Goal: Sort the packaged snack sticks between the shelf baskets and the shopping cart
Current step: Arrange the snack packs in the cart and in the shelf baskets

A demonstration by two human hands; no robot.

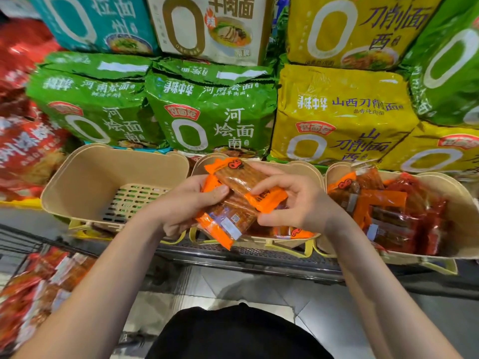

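fingers: left hand [190,203] and right hand [287,200] both curl round orange snack stick packs [241,193], thumbs on top
packs: fanned between both palms, above the middle basket [315,172]
left basket [85,172]: nothing inside
right basket [456,195]: packs piled in

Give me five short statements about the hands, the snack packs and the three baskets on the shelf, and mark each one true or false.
1. Both hands grip orange snack packs over the middle basket. True: the left hand and the right hand both hold the bundle.
2. The left basket is full of packs. False: its slotted floor shows bare.
3. The right basket holds orange and red packs. True.
4. The big bags behind the baskets are all green. False: green noodle bags sit beside yellow noodle bags.
5. The shopping cart at lower left holds nothing. False: packs lie in it.
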